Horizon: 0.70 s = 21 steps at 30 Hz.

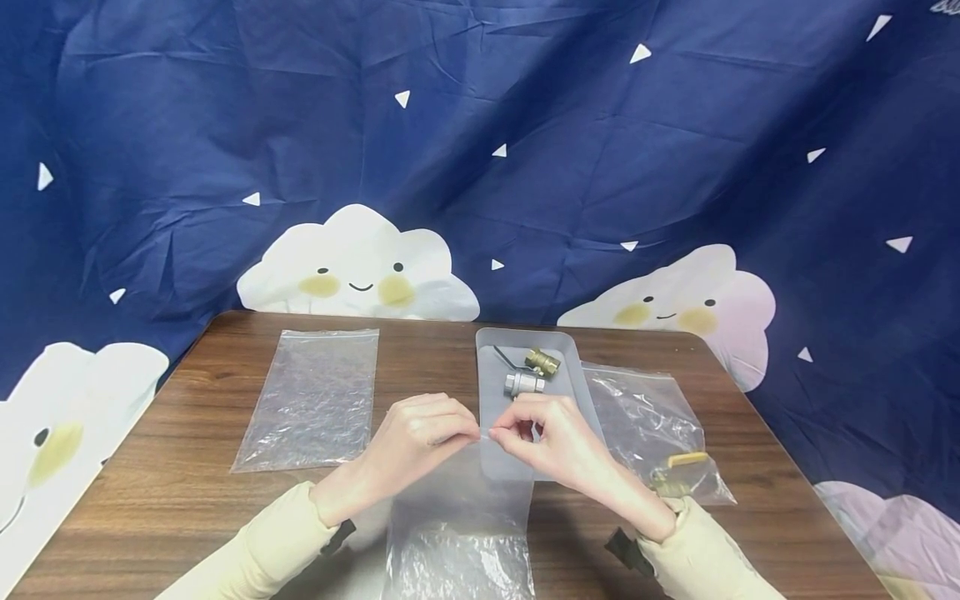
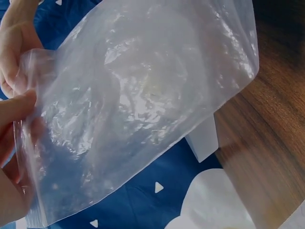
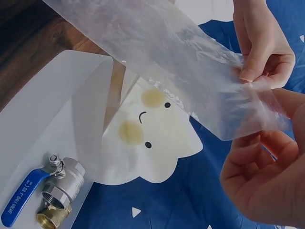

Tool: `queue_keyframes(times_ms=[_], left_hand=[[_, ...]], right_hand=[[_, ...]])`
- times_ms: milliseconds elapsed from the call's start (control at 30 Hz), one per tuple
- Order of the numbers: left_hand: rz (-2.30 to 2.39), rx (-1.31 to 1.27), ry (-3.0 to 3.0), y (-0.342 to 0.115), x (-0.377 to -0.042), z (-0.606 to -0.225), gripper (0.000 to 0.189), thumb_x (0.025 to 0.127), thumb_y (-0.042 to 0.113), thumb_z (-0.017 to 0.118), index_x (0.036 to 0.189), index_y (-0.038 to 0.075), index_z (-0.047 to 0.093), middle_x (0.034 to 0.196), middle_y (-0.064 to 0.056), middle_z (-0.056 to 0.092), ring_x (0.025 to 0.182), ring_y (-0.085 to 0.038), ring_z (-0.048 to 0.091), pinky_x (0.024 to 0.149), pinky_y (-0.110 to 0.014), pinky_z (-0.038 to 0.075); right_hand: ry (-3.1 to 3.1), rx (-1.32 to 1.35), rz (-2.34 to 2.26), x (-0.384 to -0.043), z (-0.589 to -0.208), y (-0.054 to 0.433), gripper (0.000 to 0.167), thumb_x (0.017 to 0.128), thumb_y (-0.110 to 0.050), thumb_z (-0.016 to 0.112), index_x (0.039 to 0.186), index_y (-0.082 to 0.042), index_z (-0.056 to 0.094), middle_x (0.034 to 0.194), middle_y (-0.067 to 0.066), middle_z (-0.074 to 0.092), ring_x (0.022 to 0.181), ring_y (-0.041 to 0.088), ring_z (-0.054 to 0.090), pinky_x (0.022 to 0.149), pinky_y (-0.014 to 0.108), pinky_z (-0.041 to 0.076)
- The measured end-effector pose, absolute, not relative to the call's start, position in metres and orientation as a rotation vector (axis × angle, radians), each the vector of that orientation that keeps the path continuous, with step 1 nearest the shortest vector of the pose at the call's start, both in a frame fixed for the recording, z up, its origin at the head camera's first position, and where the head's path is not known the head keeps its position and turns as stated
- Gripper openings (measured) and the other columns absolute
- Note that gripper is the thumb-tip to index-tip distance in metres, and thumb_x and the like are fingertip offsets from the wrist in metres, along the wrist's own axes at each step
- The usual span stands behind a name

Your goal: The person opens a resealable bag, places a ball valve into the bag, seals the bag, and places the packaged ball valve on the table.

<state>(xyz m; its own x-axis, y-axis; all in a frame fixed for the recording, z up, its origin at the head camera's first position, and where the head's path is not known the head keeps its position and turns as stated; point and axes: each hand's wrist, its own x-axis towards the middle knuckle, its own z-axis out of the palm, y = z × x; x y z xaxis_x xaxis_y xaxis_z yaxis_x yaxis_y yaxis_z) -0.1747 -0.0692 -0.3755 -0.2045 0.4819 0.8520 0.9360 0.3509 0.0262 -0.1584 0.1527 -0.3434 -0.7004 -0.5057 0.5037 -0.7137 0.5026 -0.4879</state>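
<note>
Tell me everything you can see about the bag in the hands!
The bag looks like thin, see-through, shiny plastic, wrinkled, with straight sides and a narrow strip along one end. The left hand and right hand pinch that end; the rest stretches back toward the person. I can't tell whether it's open.

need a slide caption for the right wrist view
Left hand and right hand pinch the end of a clear bag near a tray holding a blue-handled valve.

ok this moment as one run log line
left hand: pinches clear bag | right hand: pinches same bag | tray: silver valve, brass valve
</note>
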Motion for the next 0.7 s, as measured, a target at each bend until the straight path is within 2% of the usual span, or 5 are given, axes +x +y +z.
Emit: queue_keyframes(times_ms=[300,467,700], left_hand=[[-0.726,-1.252,-1.820,-0.0695,-0.1751,-0.3743,0.004,0.086,0.018,0.076,0.083,0.016,0.077,0.084,0.009,0.076,0.077,-0.003,0.069,0.079,-0.018,0.055],[-0.748,-1.273,-1.817,-0.0695,-0.1760,-0.3745,0.005,0.086,0.018,0.075,0.082,0.015,0.078,0.085,0.008,0.076,0.076,-0.003,0.069,0.077,-0.017,0.054],[-0.821,-1.322,-1.812,-0.0681,-0.1739,-0.3764,0.005,0.079,0.013,0.080,0.083,0.013,0.078,0.085,0.005,0.077,0.077,-0.004,0.069,0.074,-0.012,0.052]], right_hand=[[-2.418,0.978,1.015,-0.1556,-0.3453,0.1504,0.015,0.078,-0.004,0.075,0.075,-0.018,0.075,0.062,-0.010,0.057,0.058,-0.001,0.049,0.052,0.013,0.043],[-2.407,0.946,1.007,-0.1541,-0.3472,0.1495,0.016,0.077,-0.004,0.074,0.073,-0.019,0.074,0.061,-0.010,0.056,0.058,-0.001,0.048,0.051,0.010,0.040],[-2.374,0.932,0.991,-0.1536,-0.3504,0.1499,0.016,0.078,-0.002,0.073,0.073,-0.018,0.073,0.061,-0.010,0.056,0.057,-0.002,0.047,0.050,0.010,0.039]])
